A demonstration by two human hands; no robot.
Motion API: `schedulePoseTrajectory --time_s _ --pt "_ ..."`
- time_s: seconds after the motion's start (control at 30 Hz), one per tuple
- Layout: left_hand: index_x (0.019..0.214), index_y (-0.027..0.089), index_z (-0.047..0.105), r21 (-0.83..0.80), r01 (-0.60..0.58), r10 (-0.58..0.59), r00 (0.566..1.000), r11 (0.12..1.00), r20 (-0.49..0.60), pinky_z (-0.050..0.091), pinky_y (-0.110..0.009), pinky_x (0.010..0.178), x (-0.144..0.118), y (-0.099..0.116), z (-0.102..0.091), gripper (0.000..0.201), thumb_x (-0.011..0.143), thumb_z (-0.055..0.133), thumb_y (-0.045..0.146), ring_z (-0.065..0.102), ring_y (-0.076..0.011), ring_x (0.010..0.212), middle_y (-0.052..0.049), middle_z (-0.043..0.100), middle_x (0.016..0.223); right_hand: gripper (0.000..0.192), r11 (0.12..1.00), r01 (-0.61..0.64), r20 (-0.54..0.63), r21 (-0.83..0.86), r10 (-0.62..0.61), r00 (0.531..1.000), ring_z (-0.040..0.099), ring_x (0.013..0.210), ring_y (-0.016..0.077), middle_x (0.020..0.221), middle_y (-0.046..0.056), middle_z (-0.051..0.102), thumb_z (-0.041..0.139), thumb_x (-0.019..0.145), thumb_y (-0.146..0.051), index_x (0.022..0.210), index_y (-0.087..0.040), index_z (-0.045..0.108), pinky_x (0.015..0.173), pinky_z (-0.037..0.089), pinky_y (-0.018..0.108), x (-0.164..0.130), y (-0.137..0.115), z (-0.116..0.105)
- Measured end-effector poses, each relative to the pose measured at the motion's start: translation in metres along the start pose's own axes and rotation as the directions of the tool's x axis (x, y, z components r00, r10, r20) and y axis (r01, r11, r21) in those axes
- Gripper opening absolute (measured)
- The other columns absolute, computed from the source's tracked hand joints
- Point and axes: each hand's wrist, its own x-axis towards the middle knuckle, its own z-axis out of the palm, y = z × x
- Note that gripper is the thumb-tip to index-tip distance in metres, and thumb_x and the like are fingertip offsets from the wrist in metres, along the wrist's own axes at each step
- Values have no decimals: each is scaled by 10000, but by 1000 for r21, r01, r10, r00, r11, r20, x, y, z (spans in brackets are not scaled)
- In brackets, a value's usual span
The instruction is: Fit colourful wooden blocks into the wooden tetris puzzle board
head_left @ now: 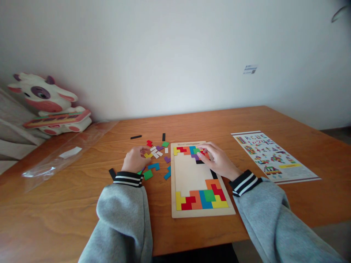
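Observation:
A pale wooden puzzle tray (192, 175) lies flat on the table before me, with coloured block pieces filling its top row and its bottom rows. My right hand (218, 160) rests on the tray's upper right, fingertips pressing on a red piece (203, 153) beside green and purple ones. My left hand (135, 159) lies over a heap of loose pieces (157, 151) left of the tray, fingers curled on a yellow piece (148, 155). Both sleeves are grey with striped cuffs.
An illustrated pattern sheet (274, 156) lies right of the tray. A clear plastic bag (63, 155) sits at the left, a cow plush toy (48, 104) behind it. Two black bars (136, 137) lie toward the wall. The table edge runs near my body.

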Motion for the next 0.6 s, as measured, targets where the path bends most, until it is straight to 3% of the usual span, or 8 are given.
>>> schedulePoseTrajectory --time_s 0.17,0.3,0.37,0.47,0.6 --pt "1025 202 728 -36 -2 0 999 999 -54 527 -259 783 -4 10 -5 298 730 687 186 728 -174 804 -32 740 1022 240 1000 -7 0 6 7 1000 635 1109 257 1150 81 673 557 967 -346 1180 -259 624 981 526 464 0 0 0" --pt "951 194 741 -147 -24 0 987 989 -158 543 -279 817 -6 19 -3 190 787 691 276 731 -194 840 -24 761 899 239 1000 -8 -7 7 8 1000 632 1112 254 1148 78 669 560 966 -350 1177 -259 624 984 523 458 0 -1 0" --pt "969 186 740 -257 -122 78 981 959 -176 559 -277 798 -7 26 5 215 803 686 313 727 -191 838 -28 764 875 238 1000 -10 -5 10 10 1000 631 1108 253 1148 80 667 561 967 -347 1181 -258 620 983 522 458 0 -2 0" --pt "1047 181 726 -410 -303 286 953 860 -104 580 -281 784 -13 40 22 289 826 673 360 720 -181 832 -37 770 922 243 1000 -14 -3 12 14 1000 629 1108 258 1152 83 664 560 967 -344 1190 -264 614 982 522 473 1 -3 0" --pt "1100 208 720 -356 -473 514 858 806 24 582 -275 773 -21 54 45 279 863 661 345 703 -159 788 -26 768 926 244 1000 -17 -3 7 17 1000 630 1109 263 1147 83 664 554 967 -346 1189 -266 615 978 526 481 1 -4 0"
